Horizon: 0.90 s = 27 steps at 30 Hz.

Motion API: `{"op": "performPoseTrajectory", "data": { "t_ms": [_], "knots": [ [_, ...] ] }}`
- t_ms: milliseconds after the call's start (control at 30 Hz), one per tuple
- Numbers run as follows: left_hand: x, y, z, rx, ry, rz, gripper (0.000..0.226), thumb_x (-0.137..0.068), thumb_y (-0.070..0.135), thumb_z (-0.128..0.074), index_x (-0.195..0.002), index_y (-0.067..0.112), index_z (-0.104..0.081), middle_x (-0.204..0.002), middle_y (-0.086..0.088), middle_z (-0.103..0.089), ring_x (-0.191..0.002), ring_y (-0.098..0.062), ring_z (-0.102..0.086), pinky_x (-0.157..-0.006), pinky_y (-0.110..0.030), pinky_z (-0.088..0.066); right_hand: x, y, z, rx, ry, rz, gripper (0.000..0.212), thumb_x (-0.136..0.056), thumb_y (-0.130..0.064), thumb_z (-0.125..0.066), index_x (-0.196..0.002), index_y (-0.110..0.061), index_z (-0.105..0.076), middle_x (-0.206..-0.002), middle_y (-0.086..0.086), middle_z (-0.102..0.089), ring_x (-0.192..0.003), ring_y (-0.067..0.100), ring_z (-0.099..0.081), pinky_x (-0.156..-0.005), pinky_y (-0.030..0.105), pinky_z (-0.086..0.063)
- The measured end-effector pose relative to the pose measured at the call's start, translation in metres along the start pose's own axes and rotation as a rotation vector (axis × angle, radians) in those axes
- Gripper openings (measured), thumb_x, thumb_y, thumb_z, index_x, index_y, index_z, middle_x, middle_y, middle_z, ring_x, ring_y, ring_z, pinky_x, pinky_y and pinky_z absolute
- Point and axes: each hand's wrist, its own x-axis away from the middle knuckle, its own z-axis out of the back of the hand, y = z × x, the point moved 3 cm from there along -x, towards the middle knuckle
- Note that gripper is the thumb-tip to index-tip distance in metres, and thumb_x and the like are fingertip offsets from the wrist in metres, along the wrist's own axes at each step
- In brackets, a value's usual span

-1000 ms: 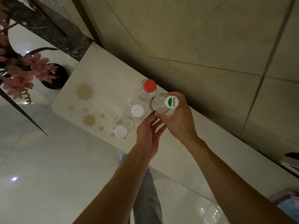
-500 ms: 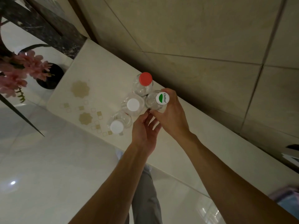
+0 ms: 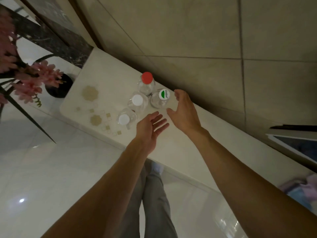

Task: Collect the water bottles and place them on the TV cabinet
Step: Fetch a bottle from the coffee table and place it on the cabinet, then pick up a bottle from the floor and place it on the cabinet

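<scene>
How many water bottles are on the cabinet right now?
4, clustered on the TV cabinet: red-cap bottle nearest the wall, green-cap bottle by the right hand, two white-cap bottles nearer the front edge. None apparently hidden.

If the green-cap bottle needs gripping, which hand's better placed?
Right, probably. The right hand is open and cupped beside the green-cap bottle; the left hand, also open, sits farther from it.

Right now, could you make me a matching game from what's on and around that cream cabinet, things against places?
Things:
1 clear plastic bottle with red cap
2 clear plastic bottle with green-and-white cap
3 pink flower spray

Places:
A beside the right hand
B beyond the left end of the cream cabinet
C farthest bottle from the person

Pairs: 1-C, 2-A, 3-B.
</scene>
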Motion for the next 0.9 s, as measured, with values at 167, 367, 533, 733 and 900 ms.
{"op": "performPoseTrajectory", "data": {
  "t_ms": [167, 367, 533, 733, 900],
  "knots": [
    [0.061, 0.018, -0.013, -0.325, -0.003, -0.036, 0.019, -0.097, 0.008, -0.050, -0.109, 0.001, -0.063, -0.109, -0.020, -0.068, -0.091, -0.030, -0.069, -0.083, -0.041, -0.059, 0.029, -0.017, 0.053, 0.068, -0.030, 0.016, 0.042, -0.093, -0.018, -0.059, -0.133, -0.011, -0.047, -0.133, 0.005, -0.054, -0.120, 0.020, -0.052, -0.094, 0.025, -0.039],
    [0.134, 0.036, -0.025, -1.157, -0.017, -0.219, 0.019, -0.093, 0.017, -0.056, -0.100, 0.006, -0.069, -0.093, -0.014, -0.075, -0.080, -0.026, -0.073, -0.077, -0.038, -0.062, 0.087, -0.047, 0.108, 0.291, -0.082, 0.169, 0.028, -0.093, -0.019, -0.054, -0.117, -0.007, -0.063, -0.120, 0.012, -0.063, -0.110, 0.027, -0.059, -0.090, 0.031, -0.045],
    [0.191, 0.056, -0.018, -1.708, 0.046, -0.557, 0.027, -0.094, 0.022, -0.048, -0.101, 0.006, -0.070, -0.098, -0.009, -0.072, -0.083, -0.021, -0.065, -0.074, -0.033, -0.053, 0.129, -0.054, 0.126, 0.344, -0.089, 0.304, 0.023, -0.092, -0.019, -0.054, -0.105, -0.006, -0.068, -0.107, 0.012, -0.068, -0.098, 0.029, -0.062, -0.079, 0.032, -0.049],
    [0.257, 0.062, 0.002, -1.958, 0.147, -0.620, 0.030, -0.098, 0.025, -0.048, -0.115, 0.008, -0.065, -0.110, -0.011, -0.069, -0.080, -0.018, -0.056, -0.070, -0.031, -0.046, 0.169, -0.068, 0.144, 0.356, -0.132, 0.421, 0.022, -0.092, -0.020, -0.052, -0.099, -0.005, -0.068, -0.100, 0.012, -0.068, -0.090, 0.028, -0.063, -0.077, 0.038, -0.053],
    [0.316, 0.045, 0.026, -1.829, 0.259, -0.667, 0.027, -0.099, 0.027, -0.048, -0.112, 0.012, -0.067, -0.108, -0.009, -0.069, -0.085, -0.018, -0.059, -0.072, -0.030, -0.048, 0.201, -0.088, 0.152, 0.397, -0.181, 0.474, 0.025, -0.093, -0.021, -0.048, -0.095, -0.003, -0.066, -0.094, 0.015, -0.069, -0.084, 0.031, -0.063, -0.068, 0.038, -0.051]
  ]
}}
